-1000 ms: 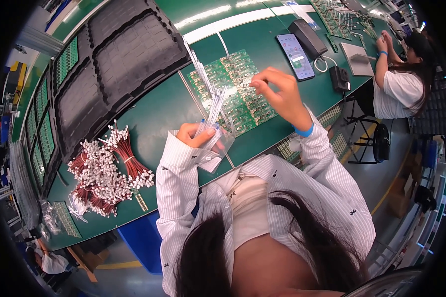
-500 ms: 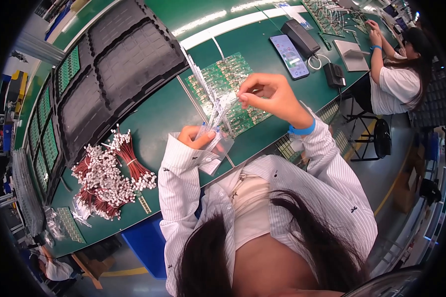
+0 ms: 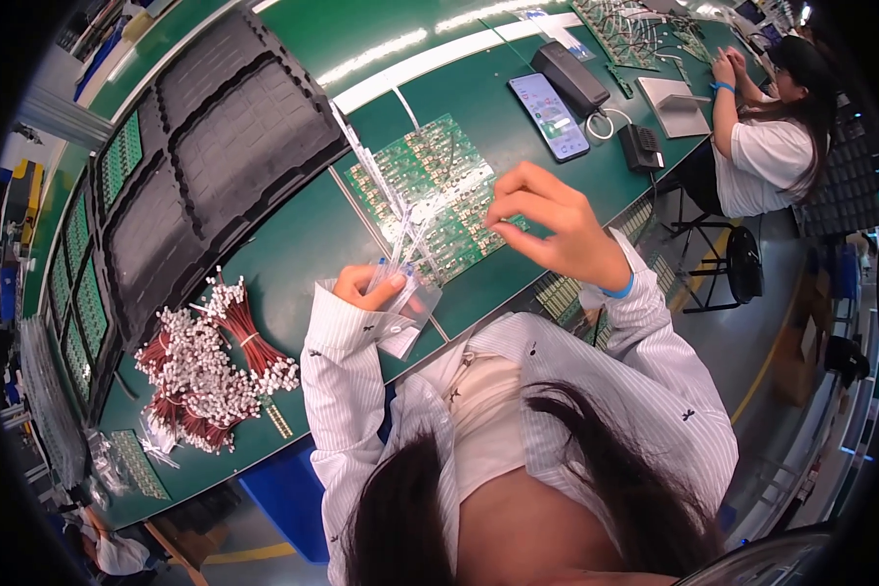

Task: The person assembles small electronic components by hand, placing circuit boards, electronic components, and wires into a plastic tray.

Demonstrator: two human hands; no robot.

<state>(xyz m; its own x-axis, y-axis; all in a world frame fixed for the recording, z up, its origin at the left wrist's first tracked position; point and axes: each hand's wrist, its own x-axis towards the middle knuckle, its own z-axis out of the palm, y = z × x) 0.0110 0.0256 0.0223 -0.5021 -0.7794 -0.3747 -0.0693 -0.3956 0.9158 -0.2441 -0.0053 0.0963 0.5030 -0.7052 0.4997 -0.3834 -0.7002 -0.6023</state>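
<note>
A long green worktable (image 3: 293, 234) runs slantwise across the view. On its left side sits a big black tray (image 3: 254, 107) with square pockets, and some of the pockets hold green circuit boards (image 3: 119, 156). At the upper right, a co-worker (image 3: 767, 156) in a white top and a black cap sits at the table, with both hands up. A black stool (image 3: 744, 264) stands below that person.

A wide panel of joined green circuit boards (image 3: 439, 156) lies flat on the table in front of the 2 hands. To the left is a heap of red wires with white plugs (image 3: 195, 371), and beside it lies 1 bundle tied at its middle (image 3: 246, 332).

The right hand (image 3: 557, 225) hangs over the right part of the panel. Its fingers are bent and the tips are near the thumb; I cannot tell if they pinch something tiny. The left hand (image 3: 366, 285) is near the table's front edge, just below the panel. Its thumb and fingers are closed on a clear plastic bag (image 3: 415, 311) and thin pale strips (image 3: 400, 220), which reach up over the panel.

Farther right are a phone with a lit screen (image 3: 549, 115), a black box (image 3: 571, 78) and a small black adapter (image 3: 641, 146).
</note>
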